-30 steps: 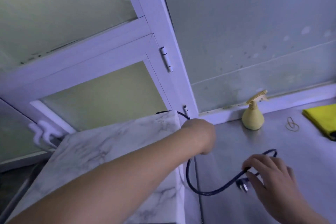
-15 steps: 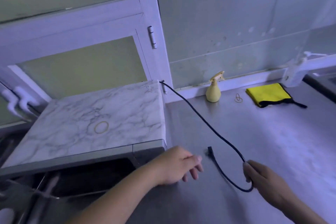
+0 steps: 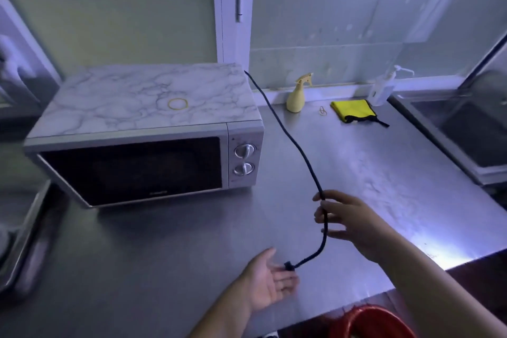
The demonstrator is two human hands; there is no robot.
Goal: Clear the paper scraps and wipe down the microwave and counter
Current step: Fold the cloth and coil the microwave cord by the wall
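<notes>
The right hand (image 3: 348,217) gripped the black power cord (image 3: 290,140) loosely between curled fingers, while the left hand (image 3: 270,280) lay palm-up and wide, the cord's plug (image 3: 288,265) at its fingertips. The cord ran up to the back right corner of the microwave (image 3: 148,132), which stood on the steel counter (image 3: 356,173). A rubber band (image 3: 177,104) lay on the microwave's marbled top; a yellow cloth (image 3: 352,109) and spray bottle (image 3: 297,94) sat near the wall
</notes>
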